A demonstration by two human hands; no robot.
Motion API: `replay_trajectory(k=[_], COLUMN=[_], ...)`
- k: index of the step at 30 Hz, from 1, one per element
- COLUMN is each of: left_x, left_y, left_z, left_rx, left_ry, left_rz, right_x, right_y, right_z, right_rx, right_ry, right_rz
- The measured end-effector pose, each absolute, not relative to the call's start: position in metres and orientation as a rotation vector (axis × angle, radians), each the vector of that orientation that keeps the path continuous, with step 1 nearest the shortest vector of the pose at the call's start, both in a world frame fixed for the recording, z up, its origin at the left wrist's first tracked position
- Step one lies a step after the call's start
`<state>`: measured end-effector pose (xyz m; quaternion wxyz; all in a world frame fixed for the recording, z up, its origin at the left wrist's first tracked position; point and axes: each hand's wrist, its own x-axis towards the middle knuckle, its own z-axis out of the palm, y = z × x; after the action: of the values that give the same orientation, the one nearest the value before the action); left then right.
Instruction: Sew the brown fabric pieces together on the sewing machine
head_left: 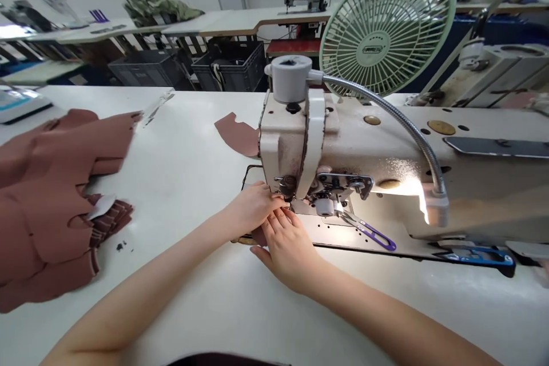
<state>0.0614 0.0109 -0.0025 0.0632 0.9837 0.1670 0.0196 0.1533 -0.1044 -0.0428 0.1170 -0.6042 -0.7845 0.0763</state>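
- Head view: L hand (256,206) was at sewing mach. (355,143), fingers bent, grip unclear.
- R hand (291,249) lay flattish, thumb apart, over brown cloth pc. (258,236), front L of sewing mach.
- Purple snips (374,234) sat on mach. bed (328,235).

Left of the pale, off-white sewing machine (355,143) lie dusty reddish-brown fabric pieces (55,194), beside a dark bundle (111,222) with light stripes. Behind the machine stands a pale green fan (388,26); at its front are purple-handled snips (371,233) and blue-handled snips (476,254). The tabletop (171,309) around it is white.
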Motion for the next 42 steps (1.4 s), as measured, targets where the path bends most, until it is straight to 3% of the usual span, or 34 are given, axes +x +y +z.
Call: replay_trajectory(k=[26, 31, 35, 38, 42], left_x=[0.052, 0.043, 0.032, 0.013, -0.041], left_y=[0.030, 0.083, 0.106, 0.079, -0.016], left_z=[-0.023, -0.014, -0.017, -0.024, -0.025], left_rx=[3.041, 2.872, 2.732, 2.787, 2.855], left_ry=[0.368, 0.823, 1.179, 1.143, 1.073], left_rz=[0.341, 0.539, 0.146, 0.097, 0.109], right_x=[0.158, 0.161, 0.164, 0.167, 0.171], right_y=[-0.100, -0.099, -0.098, -0.095, -0.112], right_z=[-0.066, -0.067, -0.064, -0.061, -0.062], right_rx=[-1.784, -1.761, -1.762, -1.727, -1.601], right_ry=[-2.347, -2.351, -2.337, -2.319, -2.338], right_rz=[-0.088, -0.061, -0.001, 0.016, 0.032])
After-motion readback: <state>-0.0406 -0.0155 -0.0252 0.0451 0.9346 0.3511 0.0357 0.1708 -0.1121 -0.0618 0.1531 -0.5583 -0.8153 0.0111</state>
